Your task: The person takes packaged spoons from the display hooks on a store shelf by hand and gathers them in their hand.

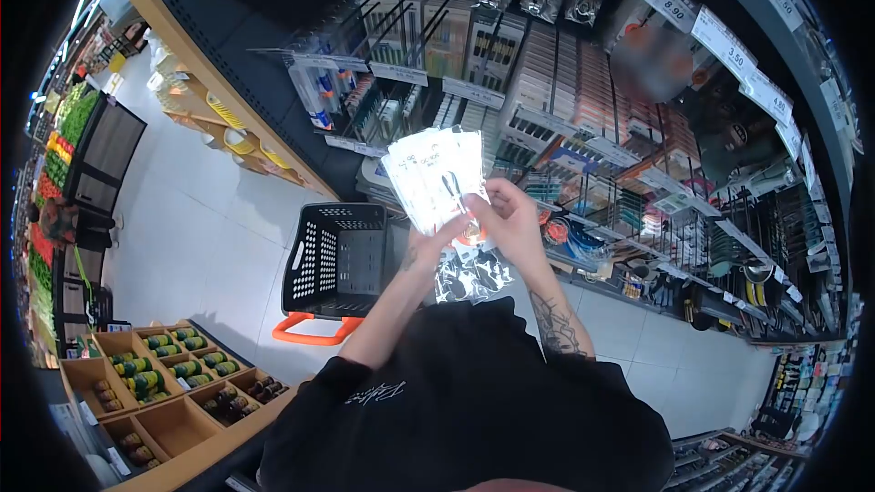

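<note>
A fanned stack of white carded packages [421,173] is held up in front of my chest, before the shelf. My left hand [431,248] is closed on its lower left part, thumb across the front. From the lower right, my right hand [512,223] grips the stack with the thumb pressed on the front card, near a small dark printed shape. Below the hands hang shiny clear plastic packets [474,275] with dark round shapes inside. Glare washes out most of the print on the cards.
A black shopping basket [337,251] with an orange handle [314,328] stands on the floor left of me. Hanging goods fill the shelf [556,82] ahead. Behind left is a wooden compartment display [178,424] with jars. A person [59,221] stands by the produce at far left.
</note>
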`<state>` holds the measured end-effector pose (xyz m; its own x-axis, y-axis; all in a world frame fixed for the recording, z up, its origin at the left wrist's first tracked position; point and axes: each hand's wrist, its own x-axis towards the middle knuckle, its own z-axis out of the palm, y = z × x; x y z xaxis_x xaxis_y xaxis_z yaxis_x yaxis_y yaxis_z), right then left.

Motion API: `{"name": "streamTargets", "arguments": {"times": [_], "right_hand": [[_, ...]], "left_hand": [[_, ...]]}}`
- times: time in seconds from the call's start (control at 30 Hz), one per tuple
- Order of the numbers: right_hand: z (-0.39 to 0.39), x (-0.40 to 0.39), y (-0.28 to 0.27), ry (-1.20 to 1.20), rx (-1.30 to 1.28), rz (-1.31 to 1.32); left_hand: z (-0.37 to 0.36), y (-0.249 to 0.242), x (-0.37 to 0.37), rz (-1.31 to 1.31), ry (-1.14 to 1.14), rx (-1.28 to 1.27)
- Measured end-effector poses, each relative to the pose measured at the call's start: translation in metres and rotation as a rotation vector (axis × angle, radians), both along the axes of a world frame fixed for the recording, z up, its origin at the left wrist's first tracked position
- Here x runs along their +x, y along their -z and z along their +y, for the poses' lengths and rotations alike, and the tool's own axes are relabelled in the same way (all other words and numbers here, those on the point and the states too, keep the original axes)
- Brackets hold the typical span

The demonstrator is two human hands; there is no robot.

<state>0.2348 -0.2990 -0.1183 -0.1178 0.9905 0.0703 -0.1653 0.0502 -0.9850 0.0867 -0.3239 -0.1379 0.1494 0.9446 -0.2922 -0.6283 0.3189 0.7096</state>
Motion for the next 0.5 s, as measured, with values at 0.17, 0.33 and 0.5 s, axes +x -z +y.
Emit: {"name": "streamTargets", "arguments": {"times": [0.17,0.33,0.5], "right_hand": [[-0.011,-0.008,-0.004,0.147,0.064,-0.021],[-0.016,-0.007,0.000,0.152,0.052,0.016],[-0.017,-0.006,-0.009,0.074,-0.011,-0.001]], "left_hand": [[0.000,0.003,0.002,0.106,-0.033,0.096],[-0.001,-0.007,0.002,0.201,-0.085,0.191],[0.004,-0.002,-0.012,0.206,-0.347,0.089]]}}
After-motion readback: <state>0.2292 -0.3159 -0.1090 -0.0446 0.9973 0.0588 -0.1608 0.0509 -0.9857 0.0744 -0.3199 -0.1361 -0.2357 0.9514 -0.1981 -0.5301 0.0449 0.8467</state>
